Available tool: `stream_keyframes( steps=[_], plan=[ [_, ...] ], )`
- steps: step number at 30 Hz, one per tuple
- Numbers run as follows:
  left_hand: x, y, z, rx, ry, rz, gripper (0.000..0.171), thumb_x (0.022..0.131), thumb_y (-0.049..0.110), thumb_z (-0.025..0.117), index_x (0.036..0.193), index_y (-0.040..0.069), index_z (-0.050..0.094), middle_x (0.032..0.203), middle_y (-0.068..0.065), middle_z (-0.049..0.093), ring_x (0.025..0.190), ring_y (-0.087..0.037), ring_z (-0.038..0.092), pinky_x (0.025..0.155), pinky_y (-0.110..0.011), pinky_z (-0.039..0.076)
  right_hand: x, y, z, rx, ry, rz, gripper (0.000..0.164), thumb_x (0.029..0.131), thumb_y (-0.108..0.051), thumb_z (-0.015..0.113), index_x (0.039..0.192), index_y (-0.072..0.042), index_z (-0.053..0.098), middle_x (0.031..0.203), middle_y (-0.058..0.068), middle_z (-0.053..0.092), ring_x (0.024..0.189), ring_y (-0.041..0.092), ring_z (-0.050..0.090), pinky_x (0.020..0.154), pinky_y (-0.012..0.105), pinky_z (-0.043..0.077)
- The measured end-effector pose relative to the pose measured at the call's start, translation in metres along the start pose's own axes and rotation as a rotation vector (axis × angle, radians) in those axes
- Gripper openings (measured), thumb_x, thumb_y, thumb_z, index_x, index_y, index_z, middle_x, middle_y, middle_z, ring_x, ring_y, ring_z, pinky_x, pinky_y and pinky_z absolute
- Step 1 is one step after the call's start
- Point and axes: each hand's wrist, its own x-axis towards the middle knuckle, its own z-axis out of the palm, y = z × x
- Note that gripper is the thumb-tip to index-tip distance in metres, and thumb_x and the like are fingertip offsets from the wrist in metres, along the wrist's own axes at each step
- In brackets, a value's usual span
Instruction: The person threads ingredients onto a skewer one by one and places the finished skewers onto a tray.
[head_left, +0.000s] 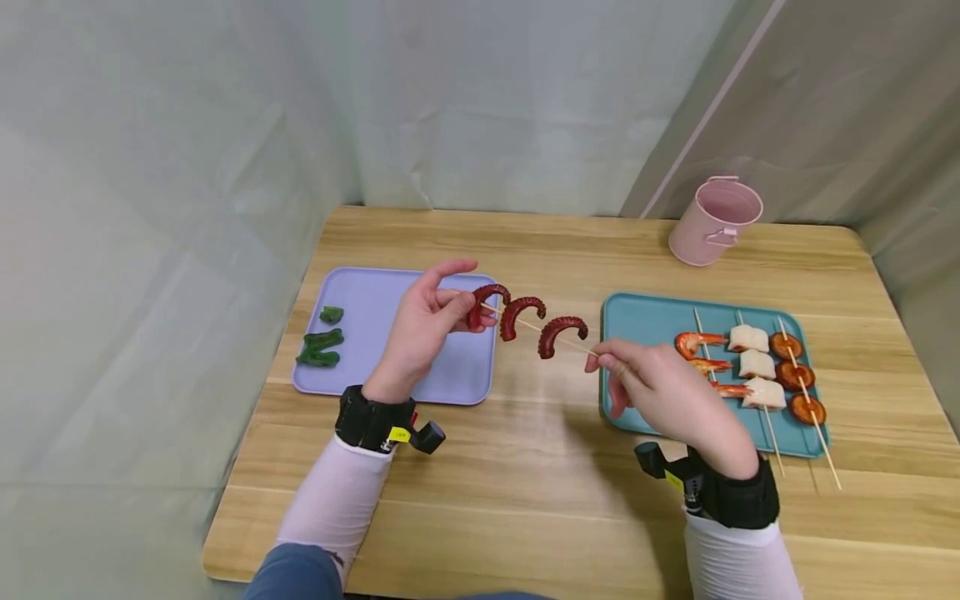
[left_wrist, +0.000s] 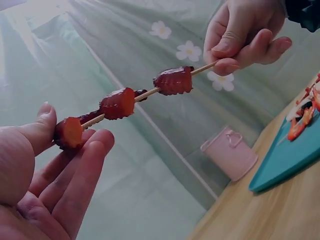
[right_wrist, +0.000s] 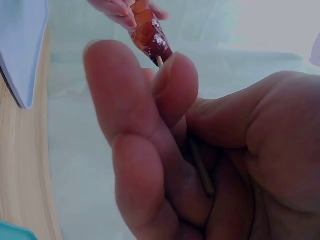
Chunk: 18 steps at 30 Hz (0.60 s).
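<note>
A thin wooden skewer (head_left: 529, 326) is held up over the table between both hands, with three dark red, curled octopus tentacle pieces threaded on it. My left hand (head_left: 420, 327) pinches the leftmost tentacle piece (left_wrist: 70, 133) between thumb and fingers at one end of the skewer. The middle tentacle piece (head_left: 517, 317) sits close beside it. Farther right along the stick is the third tentacle piece (head_left: 558, 335). My right hand (head_left: 660, 379) grips the other end of the skewer between thumb and fingers; in the right wrist view the stick's end (right_wrist: 202, 172) runs back into the palm.
At left lies a lilac tray (head_left: 375, 292) with several green pepper pieces (head_left: 321, 348). A teal tray (head_left: 637, 321) at right carries skewers of shrimp (head_left: 701, 343), white chunks (head_left: 757, 365) and round brown slices (head_left: 792, 377). Behind it stands a pink bucket (head_left: 701, 233).
</note>
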Motion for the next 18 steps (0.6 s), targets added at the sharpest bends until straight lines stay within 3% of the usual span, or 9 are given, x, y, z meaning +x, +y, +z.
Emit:
stream_keyframes(
  steps=[11, 14, 18],
  plan=[
    [0.0008, -0.0059, 0.0029, -0.014, -0.033, -0.007, 0.043, 0.102, 0.013, 0.057, 0.141, 0.001, 0.044, 0.095, -0.021, 0.072, 0.081, -0.039, 0.069, 0.071, -0.038, 0.061, -0.0014, -0.0004, -0.0020, 0.003, -0.005, 0.041, 0.021, 0.108, -0.017, 0.043, 0.104, -0.022, 0.063, 0.060, -0.013, 0.056, 0.054, 0.008, 0.054, 0.060, 0.035, 0.048],
    [0.0007, -0.0046, 0.0026, -0.018, -0.043, 0.000, 0.044, 0.102, 0.013, 0.057, 0.142, 0.001, 0.043, 0.095, -0.026, 0.069, 0.084, -0.042, 0.068, 0.073, -0.040, 0.060, -0.0002, -0.0008, -0.0029, 0.026, 0.003, 0.055, 0.022, 0.109, -0.019, 0.042, 0.104, -0.021, 0.063, 0.061, -0.011, 0.057, 0.054, 0.007, 0.054, 0.060, 0.036, 0.048],
    [0.0011, -0.0025, 0.0006, -0.023, -0.059, -0.004, 0.044, 0.102, 0.017, 0.056, 0.142, 0.004, 0.042, 0.105, -0.023, 0.069, 0.091, -0.041, 0.067, 0.079, -0.042, 0.059, -0.0042, -0.0011, -0.0056, 0.092, 0.039, 0.095, 0.026, 0.110, -0.026, 0.038, 0.104, -0.017, 0.062, 0.061, -0.009, 0.059, 0.057, 0.005, 0.058, 0.060, 0.036, 0.052]
  ],
)
